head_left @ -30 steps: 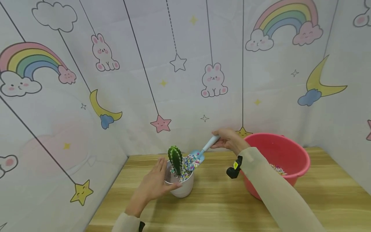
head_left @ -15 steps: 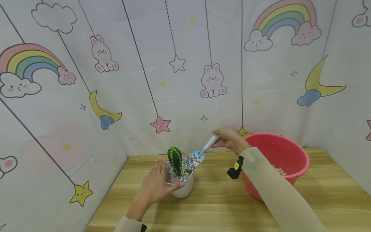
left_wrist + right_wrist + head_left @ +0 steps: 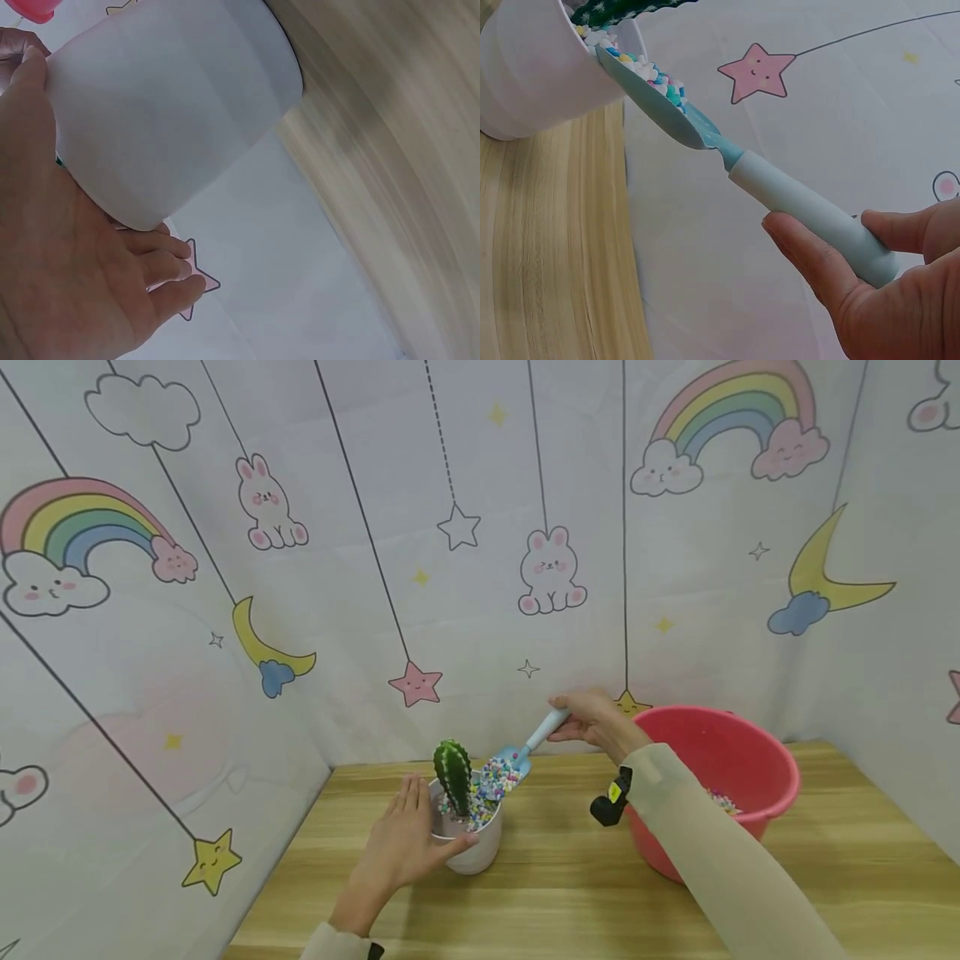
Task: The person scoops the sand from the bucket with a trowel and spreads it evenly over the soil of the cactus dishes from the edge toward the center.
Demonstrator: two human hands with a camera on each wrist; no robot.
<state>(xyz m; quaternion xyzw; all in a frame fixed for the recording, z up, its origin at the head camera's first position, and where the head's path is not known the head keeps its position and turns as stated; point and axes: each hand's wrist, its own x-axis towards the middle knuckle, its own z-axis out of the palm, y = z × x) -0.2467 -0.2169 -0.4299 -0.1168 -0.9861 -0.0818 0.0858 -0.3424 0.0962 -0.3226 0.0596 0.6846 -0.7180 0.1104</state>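
A green cactus (image 3: pixel 452 777) stands in a white pot (image 3: pixel 480 852) partly filled with small multicoloured beads. My left hand (image 3: pixel 401 843) lies against the pot's left side, thumb along the near rim and fingers extended past the far side. In the left wrist view the pot's wall (image 3: pixel 172 105) fills the space beside the palm. My right hand (image 3: pixel 592 722) grips a light blue toy shovel (image 3: pixel 814 214) by its handle end, thumb and fingers on opposite sides. The shovel slopes down to the pot, its tip at the right rim, with colourful beads (image 3: pixel 498 777) heaped on the blade.
A pink-red bucket (image 3: pixel 652 843) stands at the right, partly behind the right forearm, with more beads (image 3: pixel 722 802) inside. The wood-grain table (image 3: pixel 540 910) meets a printed cloth backdrop (image 3: pixel 480 610) close behind the pot.
The left hand has shifted very slightly to the right at the pot. The right hand and the loaded shovel stay almost still at the rim.
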